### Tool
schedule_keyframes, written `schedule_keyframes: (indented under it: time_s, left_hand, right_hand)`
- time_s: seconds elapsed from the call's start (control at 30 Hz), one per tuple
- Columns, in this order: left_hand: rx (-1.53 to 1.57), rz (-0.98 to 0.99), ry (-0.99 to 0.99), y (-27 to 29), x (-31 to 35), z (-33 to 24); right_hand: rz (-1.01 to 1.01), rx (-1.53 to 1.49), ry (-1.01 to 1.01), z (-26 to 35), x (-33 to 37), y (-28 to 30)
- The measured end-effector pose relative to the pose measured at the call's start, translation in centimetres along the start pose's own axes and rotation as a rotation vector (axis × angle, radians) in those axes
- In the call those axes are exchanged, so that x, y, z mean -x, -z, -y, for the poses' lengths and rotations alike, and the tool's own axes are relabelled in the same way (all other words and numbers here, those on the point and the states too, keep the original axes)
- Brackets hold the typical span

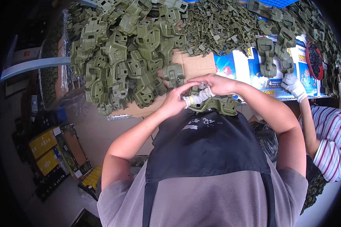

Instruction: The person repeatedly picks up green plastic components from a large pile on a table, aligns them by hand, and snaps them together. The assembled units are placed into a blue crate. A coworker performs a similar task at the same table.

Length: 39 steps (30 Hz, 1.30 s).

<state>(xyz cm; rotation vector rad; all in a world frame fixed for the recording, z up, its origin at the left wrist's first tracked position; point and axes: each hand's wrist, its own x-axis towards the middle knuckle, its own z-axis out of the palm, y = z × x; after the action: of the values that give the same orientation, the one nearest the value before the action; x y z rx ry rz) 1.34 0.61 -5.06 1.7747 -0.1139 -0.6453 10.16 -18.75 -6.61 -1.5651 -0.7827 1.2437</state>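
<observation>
Olive part (228,107), partly hidden, gloved fingers (206,93)

Person's left hand (173,101) and right hand (220,84) hold olive part (226,106) against black apron (208,151). Larger parts (117,53) heaped left on cardboard-covered worktop (199,67); small parts (219,28) beyond. Co-worker's gloved hand (294,87) right.

**Left hand (174,102) and right hand (220,84) meeting at midline**

Left forearm (136,130) is slanting up and inward; right forearm (264,100) is angling in, a little flatter. Both elbows (294,126) are bending outward. Fingers (195,79) are curling toward each other, the tips partly hiding from view.
</observation>
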Motion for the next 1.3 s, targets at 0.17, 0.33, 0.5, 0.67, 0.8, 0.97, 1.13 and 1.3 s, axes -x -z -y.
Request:
schedule_keyframes:
  time_s: [0.17,0.33,0.5,0.67,0.8,0.97,1.13,1.3]
  left_hand:
    - [-0.108,-0.013,-0.087,0.7,-0.2,-0.5]
    - [-0.267,0.013,0.093,0.9,-0.6,-1.4]
    - [-0.019,0.028,0.098,0.2,-0.8,0.6]
    - [-0.162,0.018,0.041,-0.1,-0.3,-0.6]
    - [-0.133,0.062,-0.082,0.6,-0.2,-0.6]
    - [0.272,-0.139,-0.362,-0.4,-0.1,0.1]
    - [0.101,-0.280,-0.405,-1.0,-1.8,-3.7]
    - [-0.379,-0.120,-0.422,-0.6,-1.6,-5.6]
  right_hand:
    - [0.032,-0.117,-0.100,0.8,0.0,-0.1]
    - [-0.083,-0.220,-0.213,1.3,0.6,-0.9]
    - [-0.036,-0.193,-0.203,0.6,0.3,-0.4]
    - [-0.033,-0.134,-0.092,0.0,0.2,-0.2]
    - [-0.127,0.009,0.014,2.2,1.2,0.2]
    - [-0.415,-0.418,0.234,4.4,3.3,0.8]
    - [-0.793,0.568,0.351,7.0,6.0,-0.1]
    - [-0.574,0.403,0.306,6.0,8.0,0.0]
